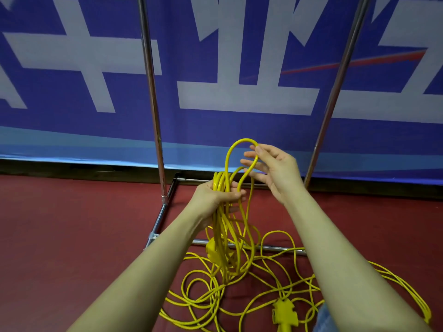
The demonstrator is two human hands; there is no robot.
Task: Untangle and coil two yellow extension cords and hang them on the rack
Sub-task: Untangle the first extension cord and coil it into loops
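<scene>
My left hand (219, 195) grips a bundle of coiled yellow cord loops (221, 224) that hangs down toward the floor, with a yellow socket block (214, 251) dangling in it. My right hand (272, 167) is raised just to the right and holds a fresh loop of the same cord (231, 154) between thumb and fingers, arching above the bundle. More yellow cord (251, 293) lies tangled on the red floor below, with a second socket block (285, 312) near the bottom edge. The rack's two chrome uprights (152, 97) (335, 92) stand behind.
The rack's chrome base rails (158, 221) run along the red floor (72, 224) under my hands. A blue banner with large white characters (215, 68) covers the wall behind. A strand of cord trails off to the right (407, 291).
</scene>
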